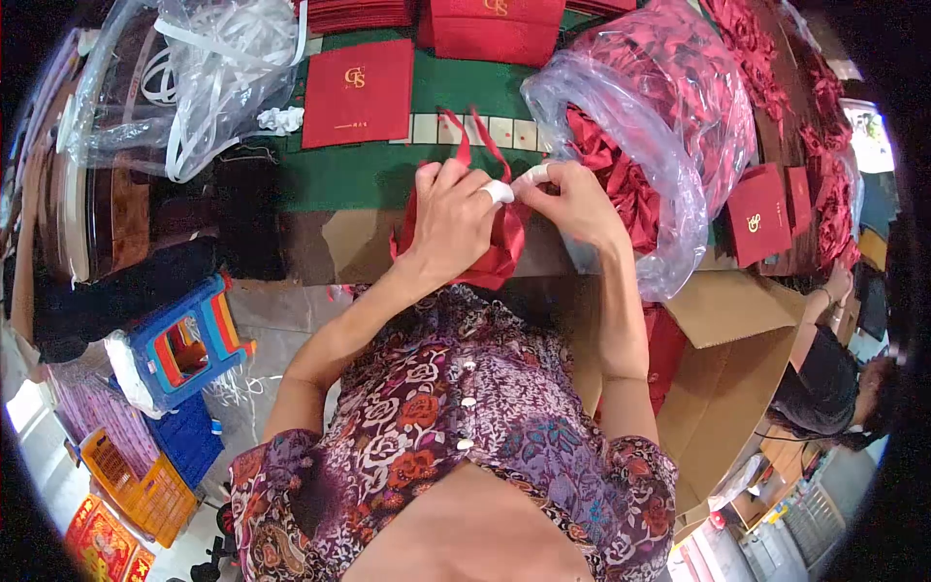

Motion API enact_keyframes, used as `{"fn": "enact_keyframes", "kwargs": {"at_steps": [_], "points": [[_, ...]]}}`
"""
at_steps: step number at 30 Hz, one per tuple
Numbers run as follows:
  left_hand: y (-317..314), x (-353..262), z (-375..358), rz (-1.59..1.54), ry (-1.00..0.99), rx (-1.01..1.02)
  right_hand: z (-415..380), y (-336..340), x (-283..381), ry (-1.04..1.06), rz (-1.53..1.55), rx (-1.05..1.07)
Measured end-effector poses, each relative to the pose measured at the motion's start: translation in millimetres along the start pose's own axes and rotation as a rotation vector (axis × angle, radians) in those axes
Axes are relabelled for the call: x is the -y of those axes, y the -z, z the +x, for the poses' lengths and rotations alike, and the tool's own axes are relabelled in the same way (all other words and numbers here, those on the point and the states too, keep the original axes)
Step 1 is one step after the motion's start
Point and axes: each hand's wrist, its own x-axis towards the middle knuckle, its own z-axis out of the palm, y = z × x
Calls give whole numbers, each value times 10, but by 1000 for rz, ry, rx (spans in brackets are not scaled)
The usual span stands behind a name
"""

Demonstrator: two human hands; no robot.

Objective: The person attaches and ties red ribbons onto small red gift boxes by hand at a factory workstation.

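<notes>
A red gift bag (502, 254) with red ribbon (488, 138) ends sticking up is held over the near edge of the table. My left hand (451, 218) is closed on the bag's upper part near the ribbon, a white wrap around one finger. Close beside it, my right hand (574, 204) is pinched shut, its wrapped fingertip meeting the left fingers. What lies in that pinch is hidden. Just beyond my hands lies a row of small pale cards (475, 133) on the green surface.
A clear bag of red ribbons (621, 184) stands at my right. White ribbon in plastic (228, 58) lies far left. A flat red bag (359, 94) sits ahead. An open carton (737, 339), a stool (189, 339) and another person (829, 373) are nearby.
</notes>
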Motion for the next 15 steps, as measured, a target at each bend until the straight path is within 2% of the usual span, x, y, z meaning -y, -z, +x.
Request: {"fn": "enact_keyframes", "kwargs": {"at_steps": [1, 3, 4, 9, 11, 13, 15], "points": [[-9, -4, -11, 32, -40, -9, 45, 26, -18, -1, 0, 0], [-18, 13, -8, 37, -53, 12, 150, 87, -66, -99, 108, 229], [-24, 23, 2, 27, -67, -7, 170, 21, -152, -68, 254, 199], [-40, 86, 60, -35, -31, -18, 297, -135, -294, -135, 346, 84], [-90, 57, 44, -91, 5, 6, 354, -151, -263, -55, 151, -320], [-116, 107, 77, -76, 33, 7, 334, -162, -194, -74, 189, -347], [-147, 193, 103, -148, 53, 28, 317, -204, -139, -55, 33, -555]]}}
